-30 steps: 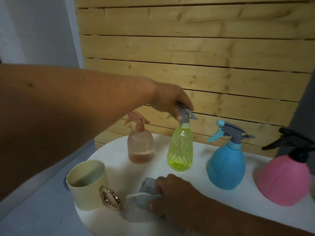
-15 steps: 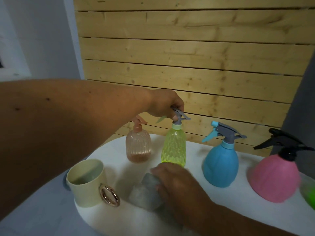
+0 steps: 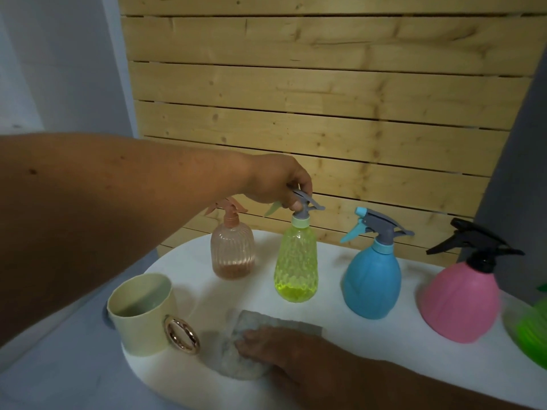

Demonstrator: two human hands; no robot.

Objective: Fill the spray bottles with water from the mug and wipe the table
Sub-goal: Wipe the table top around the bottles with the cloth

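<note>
My left hand (image 3: 276, 182) grips the grey spray head of the yellow-green bottle (image 3: 296, 264), which stands upright on the white table (image 3: 340, 329) with a little liquid at its bottom. My right hand (image 3: 284, 353) lies flat on a grey cloth (image 3: 251, 327) at the table's front, pressing it down. A cream mug (image 3: 142, 312) with a gold ring handle stands at the front left. A peach bottle (image 3: 233, 253) stands left of the yellow-green one, and a blue bottle (image 3: 373, 276) and a pink bottle (image 3: 458, 300) stand to its right.
A bright green object (image 3: 532, 332) sits at the right edge, partly cut off. A wooden slat wall (image 3: 310, 113) rises close behind the bottles. The table's rounded left edge lies just past the mug. A grey surface (image 3: 515, 173) stands at the far right.
My right hand has slid the cloth about on the table's front and now lies flat on it. The left hand has stayed on the yellow-green bottle's spray head.
</note>
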